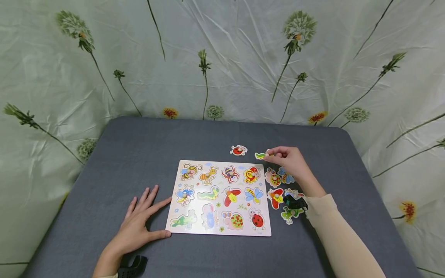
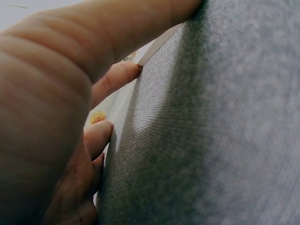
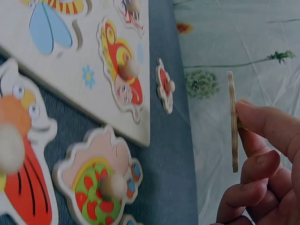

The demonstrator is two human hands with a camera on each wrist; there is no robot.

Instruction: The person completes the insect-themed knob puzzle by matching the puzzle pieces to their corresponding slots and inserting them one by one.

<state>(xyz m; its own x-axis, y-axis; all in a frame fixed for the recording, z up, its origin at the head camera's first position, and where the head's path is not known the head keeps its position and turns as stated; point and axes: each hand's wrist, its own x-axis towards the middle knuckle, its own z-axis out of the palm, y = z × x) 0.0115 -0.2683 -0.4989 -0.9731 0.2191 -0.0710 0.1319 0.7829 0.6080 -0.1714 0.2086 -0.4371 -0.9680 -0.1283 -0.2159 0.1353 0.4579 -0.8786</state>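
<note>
My right hand point(image 1: 288, 160) pinches a green caterpillar puzzle piece point(image 1: 260, 156) just past the far right corner of a wooden insect peg puzzle board point(image 1: 217, 208). The right wrist view shows this piece edge-on, held by its back knob between thumb and finger. Spread out on the table, my left hand point(image 1: 139, 222) touches the board's left edge with its thumb and index fingertips. Knobbed pieces fill the board's far row, among them a butterfly piece point(image 3: 123, 70), and the left spot of the middle row. Bare printed recesses show elsewhere, including the caterpillar recess point(image 1: 208, 193).
A ladybug piece point(image 1: 238, 150) lies beyond the board's far edge. Right of the board lie a snail piece point(image 3: 98, 187), a red-winged bug piece point(image 1: 276, 198), a blue-winged piece point(image 1: 286, 176) and a green piece point(image 1: 290, 214). A grey cloth covers the table point(image 1: 208, 255).
</note>
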